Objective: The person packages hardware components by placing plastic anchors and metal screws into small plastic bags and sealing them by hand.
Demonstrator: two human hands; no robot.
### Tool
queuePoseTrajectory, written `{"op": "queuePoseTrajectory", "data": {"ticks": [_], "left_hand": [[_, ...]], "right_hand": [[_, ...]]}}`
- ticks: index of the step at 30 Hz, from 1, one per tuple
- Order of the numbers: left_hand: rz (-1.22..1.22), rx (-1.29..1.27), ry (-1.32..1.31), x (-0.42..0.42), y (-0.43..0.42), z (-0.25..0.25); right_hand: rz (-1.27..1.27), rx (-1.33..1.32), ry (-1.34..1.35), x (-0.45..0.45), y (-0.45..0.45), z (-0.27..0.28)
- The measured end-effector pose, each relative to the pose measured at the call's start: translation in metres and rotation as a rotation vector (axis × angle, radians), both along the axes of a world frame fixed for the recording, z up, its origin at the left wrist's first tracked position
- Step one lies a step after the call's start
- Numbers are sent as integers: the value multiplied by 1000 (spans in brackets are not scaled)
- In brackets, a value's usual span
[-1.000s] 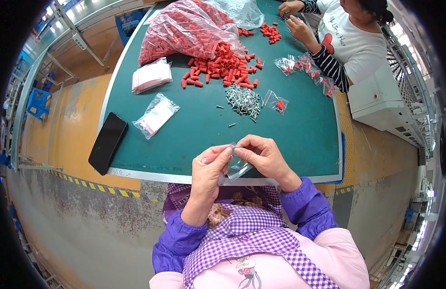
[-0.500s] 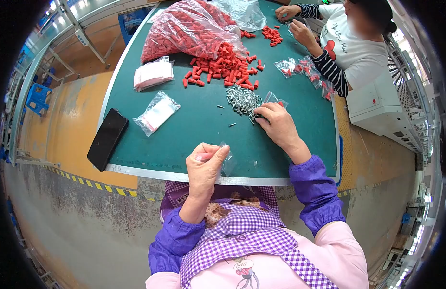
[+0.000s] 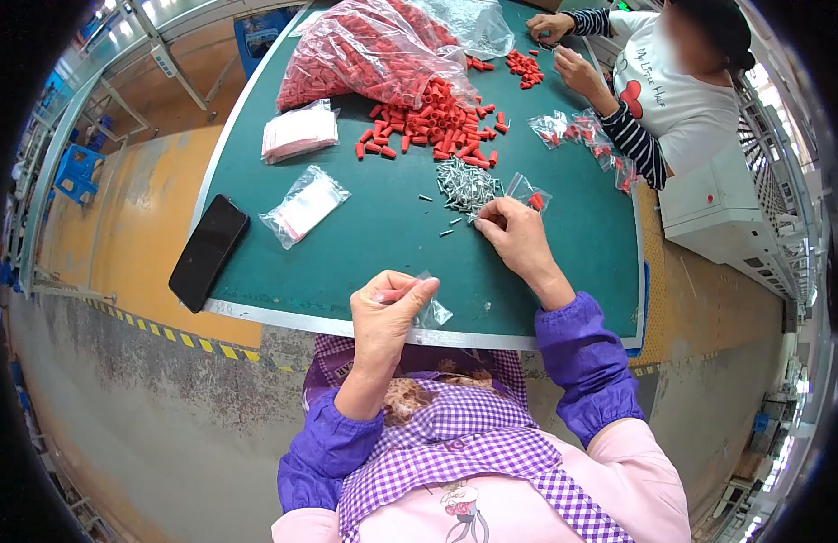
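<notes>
My left hand (image 3: 383,312) is closed on a small clear plastic bag (image 3: 434,314), pinched between thumb and fingers above the table's front edge. At the lower edge of a heap of small silver screws (image 3: 467,185), my right hand (image 3: 516,233) pinches with thumb and forefinger on a screw, mostly covered by the fingertips. Just beyond that hand lies a clear bag with a red piece (image 3: 535,201) in it. Behind the screws spread loose red plastic sleeves (image 3: 437,125), spilling from a large clear bag of red sleeves (image 3: 364,59).
On the green table (image 3: 364,262) a black phone (image 3: 209,253) lies at the left edge. Nearby are a packet of small bags (image 3: 305,206) and a stack of bags (image 3: 300,133). At the far right a co-worker (image 3: 672,100) handles parts beside several filled bags (image 3: 586,136).
My right hand has stayed at the screw heap, its thumb and forefinger drawing together at the edge. The left hand keeps the bag, which now hangs slightly further right. The view has shifted slightly.
</notes>
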State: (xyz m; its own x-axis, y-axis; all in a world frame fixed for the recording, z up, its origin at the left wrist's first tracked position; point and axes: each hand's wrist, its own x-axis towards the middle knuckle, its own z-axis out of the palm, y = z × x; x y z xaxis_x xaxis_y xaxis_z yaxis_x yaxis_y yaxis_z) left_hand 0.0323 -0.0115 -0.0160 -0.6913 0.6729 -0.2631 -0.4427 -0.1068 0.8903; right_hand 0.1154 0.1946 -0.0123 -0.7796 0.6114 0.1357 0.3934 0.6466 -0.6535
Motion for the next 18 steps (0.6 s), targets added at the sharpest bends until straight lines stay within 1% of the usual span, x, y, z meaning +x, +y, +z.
{"op": "queuePoseTrajectory", "data": {"ticks": [2,4,5,7,8,10,11,13,14,15,16,17,18], "left_hand": [[32,-9,133,-2,2,-3],[30,-23,170,-3,4,-2],[28,-37,207,-3,5,-1],[36,-47,236,0,8,2],[42,-55,268,1,10,3],[38,-69,298,1,10,7],[35,-82,328,1,10,8],[38,-64,335,-1,10,2],[40,-44,341,-1,10,-1],[40,-44,341,-1,10,-2],[28,-38,299,-2,9,-3],[19,-32,258,-2,9,-4],[25,-34,255,-1,9,-5]], "right_hand": [[2,3,23,1,-1,-2],[-49,-129,79,2,-2,-3],[-47,-129,77,2,-2,-3],[-68,-459,141,4,-2,-5],[-67,-459,139,4,-3,-4],[-44,-705,257,2,-6,0],[-43,-706,257,2,-5,3],[-36,-812,289,0,-4,8],[-35,-812,288,0,-5,11],[-31,-732,294,-1,-7,15],[-26,-651,299,-2,-7,16],[-22,-652,297,-5,-6,14],[-19,-358,222,-9,-3,10]]}}
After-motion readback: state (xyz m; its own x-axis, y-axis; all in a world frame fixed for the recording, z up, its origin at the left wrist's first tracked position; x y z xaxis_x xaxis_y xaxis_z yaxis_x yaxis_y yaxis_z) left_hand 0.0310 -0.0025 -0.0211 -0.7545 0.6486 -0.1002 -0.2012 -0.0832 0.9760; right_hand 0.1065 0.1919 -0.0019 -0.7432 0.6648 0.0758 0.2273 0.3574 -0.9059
